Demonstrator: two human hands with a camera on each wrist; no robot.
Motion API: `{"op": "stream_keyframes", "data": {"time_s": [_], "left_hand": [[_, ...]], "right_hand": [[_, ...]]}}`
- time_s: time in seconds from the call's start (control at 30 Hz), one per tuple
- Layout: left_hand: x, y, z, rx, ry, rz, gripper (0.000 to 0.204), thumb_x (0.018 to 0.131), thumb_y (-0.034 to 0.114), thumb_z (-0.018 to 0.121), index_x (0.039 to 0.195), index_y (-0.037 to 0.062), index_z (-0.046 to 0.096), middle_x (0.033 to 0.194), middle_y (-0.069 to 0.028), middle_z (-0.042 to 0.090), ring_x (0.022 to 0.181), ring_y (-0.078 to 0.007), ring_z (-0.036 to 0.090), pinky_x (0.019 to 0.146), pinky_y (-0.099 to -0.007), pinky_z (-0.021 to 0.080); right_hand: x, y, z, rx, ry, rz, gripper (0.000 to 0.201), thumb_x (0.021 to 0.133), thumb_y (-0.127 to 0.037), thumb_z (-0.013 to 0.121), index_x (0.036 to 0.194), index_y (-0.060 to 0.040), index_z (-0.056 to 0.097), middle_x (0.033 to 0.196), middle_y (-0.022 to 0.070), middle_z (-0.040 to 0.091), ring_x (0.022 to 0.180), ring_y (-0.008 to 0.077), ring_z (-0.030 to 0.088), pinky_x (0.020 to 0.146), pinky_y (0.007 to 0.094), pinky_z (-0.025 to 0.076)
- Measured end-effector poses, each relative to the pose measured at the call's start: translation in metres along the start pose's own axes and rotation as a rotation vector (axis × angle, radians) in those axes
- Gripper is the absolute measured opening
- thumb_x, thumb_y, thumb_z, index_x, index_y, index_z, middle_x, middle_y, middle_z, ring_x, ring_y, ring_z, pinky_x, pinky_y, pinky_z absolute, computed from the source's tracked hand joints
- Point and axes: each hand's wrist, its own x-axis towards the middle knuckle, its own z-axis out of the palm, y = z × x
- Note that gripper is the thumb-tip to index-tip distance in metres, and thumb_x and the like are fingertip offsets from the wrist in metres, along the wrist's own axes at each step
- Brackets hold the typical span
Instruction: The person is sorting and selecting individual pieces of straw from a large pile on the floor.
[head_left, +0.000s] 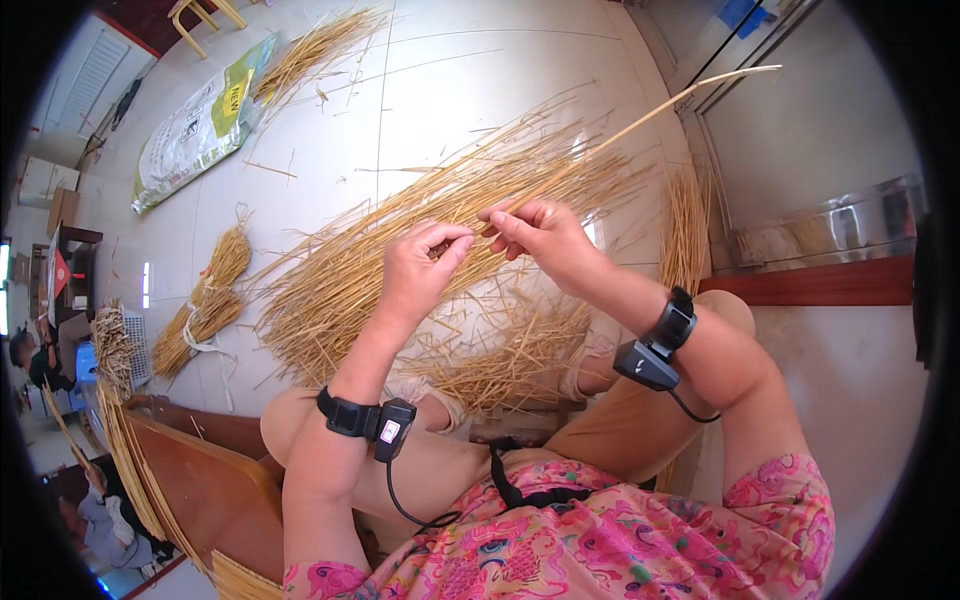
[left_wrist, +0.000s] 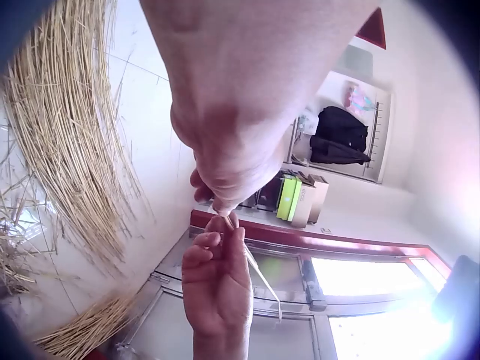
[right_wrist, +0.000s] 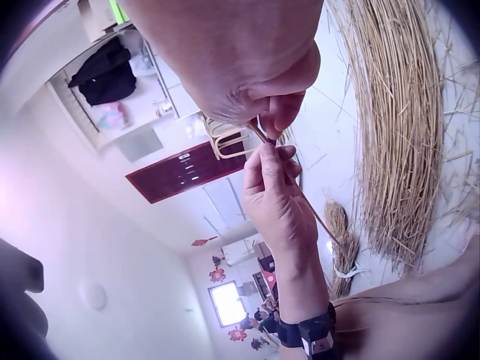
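Observation:
In the head view, a long pale straw stalk (head_left: 650,115) slants up and to the right from between the two hands, bending near its far tip. My left hand (head_left: 415,265) pinches it near its lower end with thumb and fingertips. Close beside it, my right hand (head_left: 555,240) holds the same stalk between thumb and fingers. The fingertips of both hands nearly meet, as the right wrist view also shows. Below them, a wide spread of straw (head_left: 330,300) lies on the tiled floor.
A tied straw bundle (head_left: 215,285) lies at the left, beyond it a printed plastic sack (head_left: 200,135). Loose straw (head_left: 510,365) covers the floor by the feet. More straw (head_left: 685,235) stands along the glass door at the right. A wooden panel (head_left: 210,460) is beside the left knee.

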Motion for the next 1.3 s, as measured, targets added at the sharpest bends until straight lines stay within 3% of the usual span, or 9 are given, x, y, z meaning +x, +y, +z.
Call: {"op": "stream_keyframes", "data": {"time_s": [0.07, 0.2, 0.3, 0.4, 0.6, 0.73, 0.87, 1.0, 1.3], "left_hand": [[-0.001, 0.002, 0.000, 0.009, 0.039, 0.009, 0.010, 0.081, 0.009, 0.064, 0.089, 0.0038, 0.067, 0.075, -0.0063, 0.063, 0.066, -0.0129, 0.059, 0.058, -0.0246, 0.046], [-0.003, -0.001, -0.002, 0.101, 0.117, 0.022, 0.008, 0.082, 0.011, 0.062, 0.085, 0.0042, 0.066, 0.073, -0.0069, 0.063, 0.064, -0.0163, 0.060, 0.058, -0.0271, 0.047], [-0.002, -0.007, -0.007, 0.200, 0.074, 0.021, 0.009, 0.081, 0.012, 0.063, 0.086, 0.0047, 0.064, 0.076, -0.0069, 0.064, 0.065, -0.0186, 0.060, 0.061, -0.0286, 0.048], [0.001, -0.010, -0.010, 0.332, 0.059, 0.057, 0.014, 0.081, 0.008, 0.062, 0.093, 0.0013, 0.063, 0.080, -0.0084, 0.063, 0.071, -0.0136, 0.058, 0.065, -0.0261, 0.047], [0.004, 0.003, 0.000, 0.066, 0.029, 0.059, 0.017, 0.079, 0.013, 0.066, 0.094, 0.0032, 0.064, 0.083, -0.0089, 0.064, 0.071, -0.0169, 0.061, 0.064, -0.0281, 0.048], [0.003, 0.001, 0.002, -0.087, -0.004, -0.017, 0.014, 0.080, 0.011, 0.065, 0.091, 0.0024, 0.066, 0.081, -0.0078, 0.064, 0.070, -0.0136, 0.060, 0.062, -0.0253, 0.047], [0.004, 0.001, 0.003, -0.151, 0.004, -0.048, 0.011, 0.082, 0.010, 0.064, 0.089, 0.0017, 0.066, 0.078, -0.0061, 0.064, 0.067, -0.0111, 0.059, 0.060, -0.0239, 0.046], [0.004, -0.001, 0.003, -0.228, 0.007, -0.174, 0.010, 0.084, 0.009, 0.062, 0.087, 0.0005, 0.065, 0.077, -0.0042, 0.064, 0.067, -0.0092, 0.057, 0.061, -0.0235, 0.045], [0.007, -0.009, 0.004, -0.252, 0.159, 0.015, 0.008, 0.091, 0.009, 0.051, 0.086, 0.0032, 0.052, 0.075, -0.0031, 0.060, 0.067, -0.0085, 0.054, 0.060, -0.0231, 0.045]], "right_hand": [[-0.002, -0.001, 0.002, 0.044, 0.016, -0.016, 0.025, 0.092, -0.021, 0.053, 0.101, 0.0013, 0.061, 0.090, 0.0079, 0.064, 0.071, 0.0092, 0.059, 0.062, 0.0222, 0.048], [0.004, -0.013, -0.013, 0.176, 0.234, -0.069, 0.024, 0.094, -0.021, 0.049, 0.096, 0.0012, 0.059, 0.086, 0.0072, 0.061, 0.068, 0.0091, 0.057, 0.060, 0.0221, 0.047], [0.008, -0.018, -0.022, 0.222, 0.340, -0.153, 0.024, 0.095, -0.020, 0.047, 0.091, 0.0007, 0.057, 0.079, 0.0043, 0.057, 0.065, 0.0089, 0.055, 0.060, 0.0218, 0.047], [0.009, -0.015, -0.023, 0.334, 0.382, -0.183, 0.024, 0.095, -0.021, 0.047, 0.092, 0.0005, 0.057, 0.081, 0.0053, 0.058, 0.068, 0.0103, 0.057, 0.062, 0.0222, 0.048], [-0.001, -0.003, -0.004, 0.308, 0.103, -0.036, 0.026, 0.095, -0.020, 0.047, 0.104, 0.0022, 0.057, 0.093, 0.0085, 0.061, 0.084, 0.0126, 0.061, 0.072, 0.0235, 0.050], [-0.010, -0.003, 0.012, 0.121, 0.070, 0.017, 0.025, 0.094, -0.023, 0.051, 0.099, -0.0011, 0.063, 0.100, 0.0050, 0.062, 0.081, 0.0088, 0.057, 0.071, 0.0228, 0.049], [-0.007, 0.005, 0.009, 0.083, 0.012, -0.005, 0.027, 0.093, -0.024, 0.052, 0.105, -0.0020, 0.063, 0.093, 0.0036, 0.064, 0.079, 0.0074, 0.056, 0.071, 0.0217, 0.048], [-0.005, 0.008, 0.008, 0.125, 0.000, -0.013, 0.028, 0.094, -0.023, 0.050, 0.106, -0.0007, 0.062, 0.089, 0.0052, 0.064, 0.080, 0.0083, 0.058, 0.072, 0.0225, 0.048], [0.000, 0.006, 0.002, 0.289, 0.090, 0.065, 0.024, 0.096, -0.018, 0.046, 0.101, 0.0025, 0.057, 0.087, 0.0092, 0.062, 0.079, 0.0140, 0.060, 0.072, 0.0259, 0.051]]}}
